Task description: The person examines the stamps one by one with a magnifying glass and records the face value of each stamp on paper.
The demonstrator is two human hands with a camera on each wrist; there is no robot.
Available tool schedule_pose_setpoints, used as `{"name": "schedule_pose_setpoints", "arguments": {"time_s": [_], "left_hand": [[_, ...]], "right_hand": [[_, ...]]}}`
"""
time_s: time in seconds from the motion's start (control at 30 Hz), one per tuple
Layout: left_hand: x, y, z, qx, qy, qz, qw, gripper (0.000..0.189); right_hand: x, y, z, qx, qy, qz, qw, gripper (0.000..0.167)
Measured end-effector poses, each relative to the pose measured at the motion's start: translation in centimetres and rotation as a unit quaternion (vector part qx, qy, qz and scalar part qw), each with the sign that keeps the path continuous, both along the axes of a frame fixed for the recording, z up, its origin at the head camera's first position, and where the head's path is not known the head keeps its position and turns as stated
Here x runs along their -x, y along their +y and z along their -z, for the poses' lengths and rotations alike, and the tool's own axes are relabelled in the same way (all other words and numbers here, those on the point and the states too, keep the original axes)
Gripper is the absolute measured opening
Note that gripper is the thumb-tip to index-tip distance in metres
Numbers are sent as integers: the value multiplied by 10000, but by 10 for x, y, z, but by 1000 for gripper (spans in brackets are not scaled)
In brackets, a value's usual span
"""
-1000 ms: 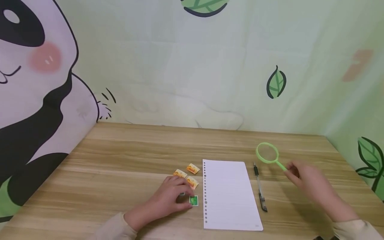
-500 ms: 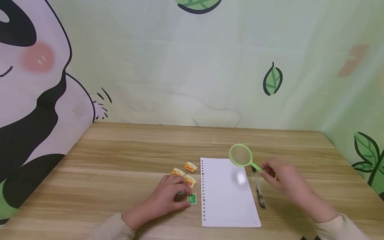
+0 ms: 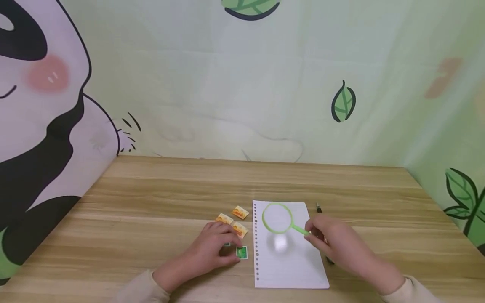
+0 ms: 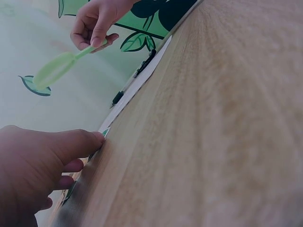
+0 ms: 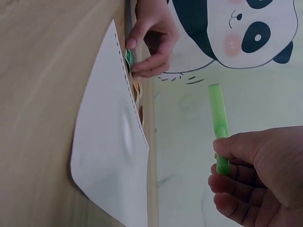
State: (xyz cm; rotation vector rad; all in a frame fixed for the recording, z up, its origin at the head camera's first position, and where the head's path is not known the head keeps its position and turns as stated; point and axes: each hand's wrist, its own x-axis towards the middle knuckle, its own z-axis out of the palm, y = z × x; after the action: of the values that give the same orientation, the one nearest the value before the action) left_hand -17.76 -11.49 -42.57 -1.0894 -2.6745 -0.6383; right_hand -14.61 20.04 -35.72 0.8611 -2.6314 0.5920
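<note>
Leftward has gone the magnifying glass, carried by the right hand from beyond the pen a second ago to above the loose-leaf sheet. Behind everything, a pale green wrinkled backdrop shows a panda and outlined leaves. Below it spreads the desk, streaked with long brown wood grain. The sheet lies flat, white and faintly ruled, holes down its left edge. The right fingers pinch the slim lime-green handle; its round lens throws a bright spot on the paper. Beside the sheet rests the left hand, fingers loosely bent, thumb and forefinger apart, tips at the edge of a square, white-bordered green card. Three yellow-orange picture cards lie just beyond.
</note>
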Motion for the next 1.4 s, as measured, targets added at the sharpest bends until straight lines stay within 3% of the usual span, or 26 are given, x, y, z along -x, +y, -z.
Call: {"name": "schedule_pose_setpoints", "arguments": {"time_s": [0.33,0.63,1.03,1.4], "left_hand": [[1,0,2,15,46,-23,10000,21],[-1,0,0,57,279,-11,9996,20],[-1,1,1,92,152,-96,9998,20],[-3,1,0,-23,11,-88,10000,24]], "right_hand": [[-5,-19,11,-235,288,-702,9968,18],[-10,-31,18,-483,291,-1037,9930,16],[-12,-39,28,-728,702,-1193,9877,16],[-16,-43,27,-850,577,-1247,9869,14]]}}
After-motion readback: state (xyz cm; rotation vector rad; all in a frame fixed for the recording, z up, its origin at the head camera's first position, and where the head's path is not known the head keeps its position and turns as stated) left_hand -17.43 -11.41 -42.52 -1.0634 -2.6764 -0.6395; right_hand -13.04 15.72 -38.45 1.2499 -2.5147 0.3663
